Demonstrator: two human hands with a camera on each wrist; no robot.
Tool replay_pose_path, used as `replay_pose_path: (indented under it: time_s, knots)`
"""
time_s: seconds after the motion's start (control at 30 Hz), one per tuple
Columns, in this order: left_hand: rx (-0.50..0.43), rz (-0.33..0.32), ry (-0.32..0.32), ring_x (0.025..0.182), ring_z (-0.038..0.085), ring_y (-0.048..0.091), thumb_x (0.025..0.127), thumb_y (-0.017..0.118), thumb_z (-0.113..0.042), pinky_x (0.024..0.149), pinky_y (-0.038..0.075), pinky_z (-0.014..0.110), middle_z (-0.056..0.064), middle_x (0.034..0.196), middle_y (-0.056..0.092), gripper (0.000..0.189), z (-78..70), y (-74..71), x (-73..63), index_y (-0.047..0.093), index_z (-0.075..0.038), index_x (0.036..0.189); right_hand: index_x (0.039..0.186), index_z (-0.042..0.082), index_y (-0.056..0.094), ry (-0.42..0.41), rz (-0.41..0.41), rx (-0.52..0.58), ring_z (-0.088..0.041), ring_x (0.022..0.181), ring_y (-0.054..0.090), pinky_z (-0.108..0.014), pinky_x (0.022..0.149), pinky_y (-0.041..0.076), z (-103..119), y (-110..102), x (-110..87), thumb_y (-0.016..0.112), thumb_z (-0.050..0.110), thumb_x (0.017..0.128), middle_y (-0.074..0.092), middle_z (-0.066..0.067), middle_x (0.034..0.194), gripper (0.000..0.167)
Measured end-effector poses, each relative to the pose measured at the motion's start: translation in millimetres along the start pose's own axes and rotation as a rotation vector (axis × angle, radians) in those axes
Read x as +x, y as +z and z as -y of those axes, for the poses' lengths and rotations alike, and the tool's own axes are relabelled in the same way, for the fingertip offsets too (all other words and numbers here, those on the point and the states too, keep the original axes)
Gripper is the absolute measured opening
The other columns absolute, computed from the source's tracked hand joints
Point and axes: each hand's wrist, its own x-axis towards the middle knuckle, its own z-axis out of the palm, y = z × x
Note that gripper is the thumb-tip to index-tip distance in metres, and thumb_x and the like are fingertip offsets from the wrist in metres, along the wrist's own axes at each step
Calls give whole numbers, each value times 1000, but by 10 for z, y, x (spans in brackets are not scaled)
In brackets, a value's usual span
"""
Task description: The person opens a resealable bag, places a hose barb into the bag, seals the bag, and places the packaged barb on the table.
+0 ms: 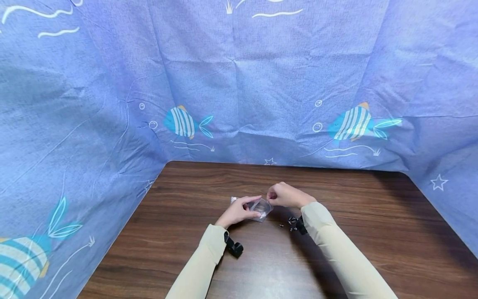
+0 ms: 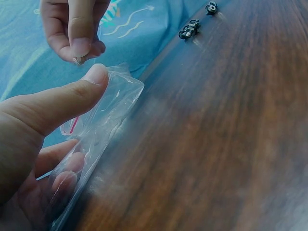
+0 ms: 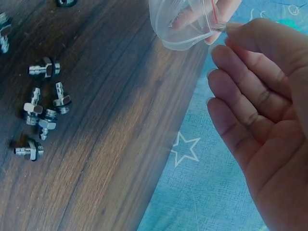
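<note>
My left hand (image 1: 237, 211) holds a clear zip bag (image 1: 261, 207), thumb on one side and fingers on the other, its mouth spread. A red line runs along the bag's zip in the right wrist view. Right at that mouth is my right hand (image 1: 286, 196), pinching a small metal fitting (image 2: 78, 60) between thumb and index finger. Only the ribbed end of this fitting shows; the fingertips hide the rest. Several barbed metal hose fittings (image 3: 45, 69) with hex collars and dark rings lie loose on the table, under the right wrist.
Apart from the group, a single fitting (image 1: 281, 226) lies nearer the bag. Behind the left hand, a bit of clear plastic (image 1: 233, 199) shows on the brown wood-grain table (image 1: 209, 178). Blue fish-print cloth (image 1: 261, 83) hangs at the table's back and sides.
</note>
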Motion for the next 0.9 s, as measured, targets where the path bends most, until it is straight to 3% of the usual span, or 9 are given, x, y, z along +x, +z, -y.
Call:
replay_pose_path:
  time_s: [0.47, 0.9]
  knots:
    - [18, -14, -11, 61, 6, 44, 79, 79, -29, 55, 38, 20, 0, 81, 56, 58, 16, 9, 15, 59, -23, 134, 79, 11, 70, 36, 37, 0, -1, 63, 51, -20, 62, 46, -47, -97, -99, 70, 13, 85, 63, 8, 72, 6]
    - [11, -9, -16, 63, 7, 43, 79, 79, -30, 56, 37, 20, 1, 80, 54, 59, 3, 7, 10, 59, -23, 134, 83, 8, 72, 45, 92, 1, -1, 69, 59, -21, 66, 50, -283, -155, -378, 74, 13, 81, 70, 4, 77, 6]
